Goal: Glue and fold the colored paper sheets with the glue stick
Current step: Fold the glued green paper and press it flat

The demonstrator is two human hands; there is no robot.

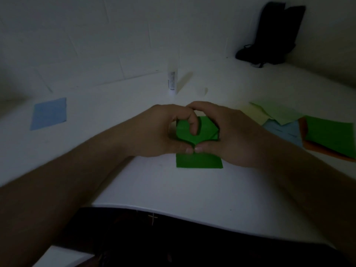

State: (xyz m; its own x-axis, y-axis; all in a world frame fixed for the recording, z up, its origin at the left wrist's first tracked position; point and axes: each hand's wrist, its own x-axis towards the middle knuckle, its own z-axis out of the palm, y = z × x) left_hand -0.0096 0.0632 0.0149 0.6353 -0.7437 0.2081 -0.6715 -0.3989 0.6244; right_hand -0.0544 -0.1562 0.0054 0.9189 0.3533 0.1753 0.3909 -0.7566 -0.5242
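Both hands, the left hand [159, 132] and right hand [229, 133], are crowding the green paper [198, 160] at the frame's centre. Behind them the upright glue stick [172, 81] is standing in the way. The paper pile [308, 130] is blocking the right side. Bare surface [107, 105] is lying open between the hands and the blue sheet [49, 113] at left.

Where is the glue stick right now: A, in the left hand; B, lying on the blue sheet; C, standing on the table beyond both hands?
C: the glue stick stands upright on the table, while both hands fold the green paper.
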